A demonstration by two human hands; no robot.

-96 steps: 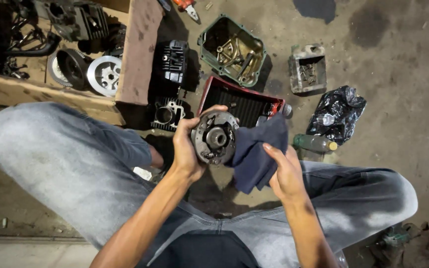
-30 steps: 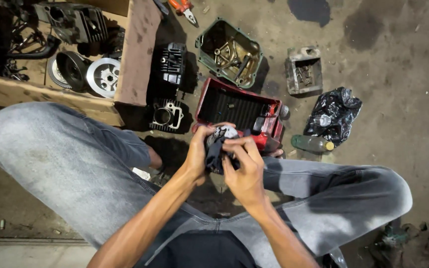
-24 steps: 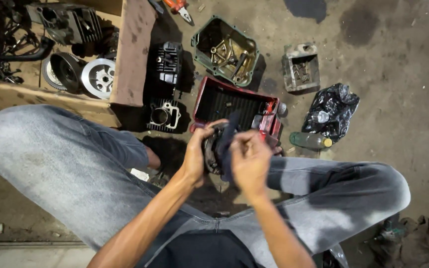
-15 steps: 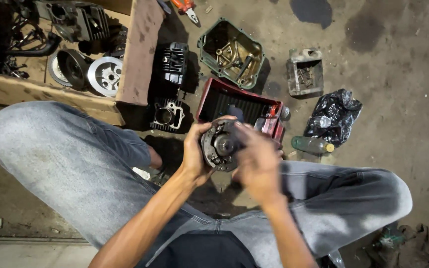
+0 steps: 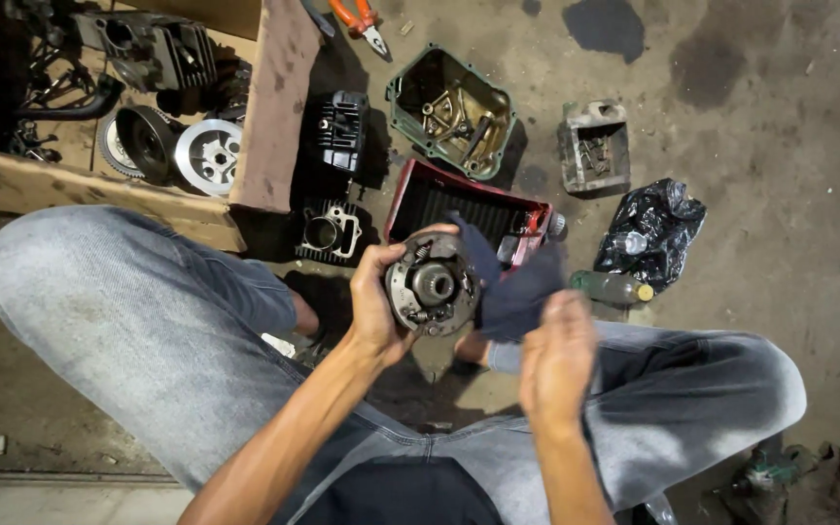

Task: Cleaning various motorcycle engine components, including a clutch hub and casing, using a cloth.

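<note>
Over the lap, between two knees in pale worn denim, the left hand [image 5: 373,301] has its grip wrapped round the rim of a round metal clutch part [image 5: 432,284]: dull grey disc, greasy, with small springs near the edge and a raised hub in the middle, face turned up toward the camera. Right hand [image 5: 556,355] sits just beside it, fingers bunched on a dark blue cloth [image 5: 517,287]; soft, crumpled, one corner draped over the disc's right edge. Floor [image 5: 780,117] is bare concrete, gritty, blotched with dark oil stains. Beyond the hands, a red ribbed metal cover [image 5: 459,209] lies on the floor, partly hidden by the disc and cloth. Past that, a green-rimmed casing [image 5: 449,107] holding brass-coloured bolts and bits; to its right a small grey box-shaped casting [image 5: 593,146]. Black finned engine cylinder [image 5: 340,131] and a second finned block with a round bore [image 5: 328,233] lie left of the red cover. Wooden crate [image 5: 274,107] at upper left holds a silver pulley wheel [image 5: 208,154] and dark engine pieces. Orange-handled pliers [image 5: 362,19] at top edge. Crumpled black plastic bag [image 5: 651,233] and a green bottle with yellow cap [image 5: 610,288] near the right knee.
</note>
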